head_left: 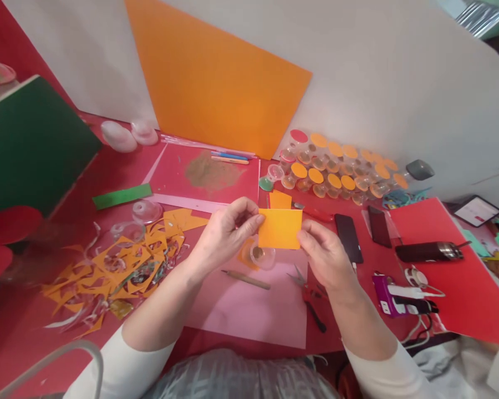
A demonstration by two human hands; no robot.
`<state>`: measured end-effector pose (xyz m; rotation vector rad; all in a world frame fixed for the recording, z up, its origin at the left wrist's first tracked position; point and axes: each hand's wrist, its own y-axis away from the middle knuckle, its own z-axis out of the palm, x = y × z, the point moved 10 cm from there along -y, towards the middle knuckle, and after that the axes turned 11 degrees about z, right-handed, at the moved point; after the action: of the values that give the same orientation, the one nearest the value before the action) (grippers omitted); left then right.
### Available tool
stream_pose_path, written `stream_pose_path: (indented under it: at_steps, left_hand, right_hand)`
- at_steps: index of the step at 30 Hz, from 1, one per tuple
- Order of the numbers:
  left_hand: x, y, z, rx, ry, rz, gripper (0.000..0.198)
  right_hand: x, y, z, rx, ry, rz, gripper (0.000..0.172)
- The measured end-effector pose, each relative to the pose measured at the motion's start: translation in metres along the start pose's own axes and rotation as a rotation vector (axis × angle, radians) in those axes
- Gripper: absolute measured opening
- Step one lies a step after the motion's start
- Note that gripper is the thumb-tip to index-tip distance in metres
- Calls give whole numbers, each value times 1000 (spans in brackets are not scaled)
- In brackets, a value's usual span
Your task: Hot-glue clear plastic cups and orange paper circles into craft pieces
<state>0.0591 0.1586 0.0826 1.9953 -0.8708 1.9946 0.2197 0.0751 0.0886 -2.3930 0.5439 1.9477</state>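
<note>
Both hands hold up a small orange paper rectangle [280, 228] above the pink sheet [253, 310]. My left hand [227, 233] pinches its left edge between thumb and fingers. My right hand [326, 255] pinches its lower right corner. Just below the paper sits a small clear cup [263, 256] on an orange disc. A pencil [245, 279] and red-handled scissors [310, 293] lie on the pink sheet under the hands. Another orange piece [280, 199] lies just behind the held one.
A pile of orange paper scraps [125, 266] lies at left. Several small cups with orange lids [341, 166] stand at the back right. A large orange sheet [216, 77] leans on the wall. Two phones [348, 237], a red sheet [453, 266] and a green board [29, 144] surround the work area.
</note>
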Motion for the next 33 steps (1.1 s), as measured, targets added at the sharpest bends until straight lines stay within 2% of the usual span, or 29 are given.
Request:
stream_pose_path:
  at_steps: [2,4,11,17,24,33]
  left_hand:
    - [-5,2,3,-45,-70,-31,19]
    - [-11,3,9,-98,-129,-69,19]
    - [-27,-3,31,-274,-279,-84,19]
    - [-43,1,40,-413,-320,-100,12]
    - [-48,1,38,-461,-332,-80,11]
    - [-48,1,34,-455,-328,-66,11]
  right_hand:
    - [5,11,-7,115,125,-20,42]
    - [14,20,-7,154,221,-6,42]
    - [57,37,7,136,205,107,41]
    - [68,40,16,147,195,123,42]
    - [74,40,22,152,195,139,39]
    - [76,35,22,145,209,141,41]
